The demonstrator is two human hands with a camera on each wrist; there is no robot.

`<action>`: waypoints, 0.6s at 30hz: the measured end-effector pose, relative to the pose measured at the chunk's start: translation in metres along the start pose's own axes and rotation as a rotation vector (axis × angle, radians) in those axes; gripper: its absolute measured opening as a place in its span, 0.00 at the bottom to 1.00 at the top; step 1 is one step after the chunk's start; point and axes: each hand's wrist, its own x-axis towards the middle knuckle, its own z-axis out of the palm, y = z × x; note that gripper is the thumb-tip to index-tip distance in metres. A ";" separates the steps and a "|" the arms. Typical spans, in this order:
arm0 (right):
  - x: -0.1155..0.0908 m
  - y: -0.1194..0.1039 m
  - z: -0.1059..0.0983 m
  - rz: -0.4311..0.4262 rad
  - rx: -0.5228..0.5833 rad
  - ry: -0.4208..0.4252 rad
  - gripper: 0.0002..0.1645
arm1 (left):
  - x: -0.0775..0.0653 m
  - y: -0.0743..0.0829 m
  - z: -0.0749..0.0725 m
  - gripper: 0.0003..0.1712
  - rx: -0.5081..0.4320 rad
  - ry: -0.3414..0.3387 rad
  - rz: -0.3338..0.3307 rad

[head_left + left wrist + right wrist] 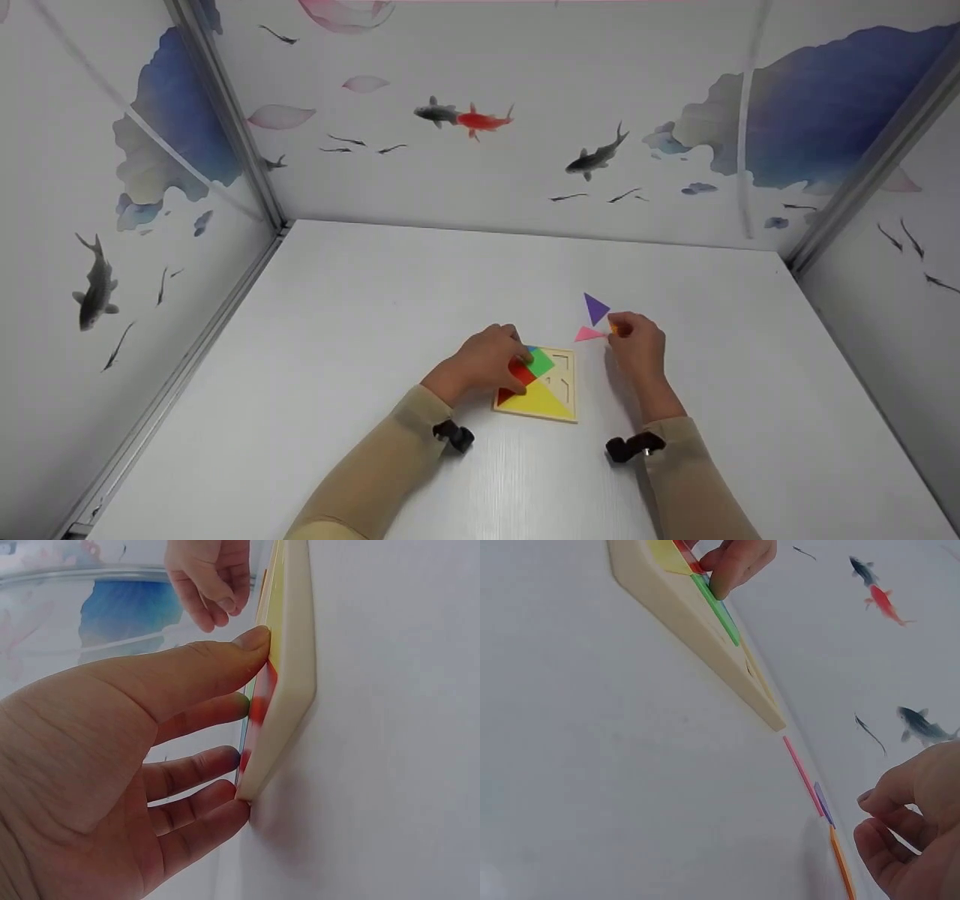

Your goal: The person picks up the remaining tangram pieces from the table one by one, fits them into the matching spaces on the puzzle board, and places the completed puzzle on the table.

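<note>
My left hand rests on a square wooden tangram board, thumb and fingertips touching the pieces near its left side. A red piece lies partly under that hand. Beside it in the board are a yellow triangle and a green square; a bit of blue shows at the top edge. To the right, my right hand hovers by an orange piece, which lies on the table. In the right wrist view its thumb and fingers are apart from that piece and hold nothing.
A purple triangle and a pink piece lie on the white table beyond the board's right corner. Bare recesses show along the board's right side. Printed wall panels with fish enclose the table at the back and sides.
</note>
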 end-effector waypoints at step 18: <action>0.003 0.004 -0.011 0.049 -0.117 -0.052 0.26 | 0.002 -0.001 0.002 0.28 0.017 -0.013 -0.010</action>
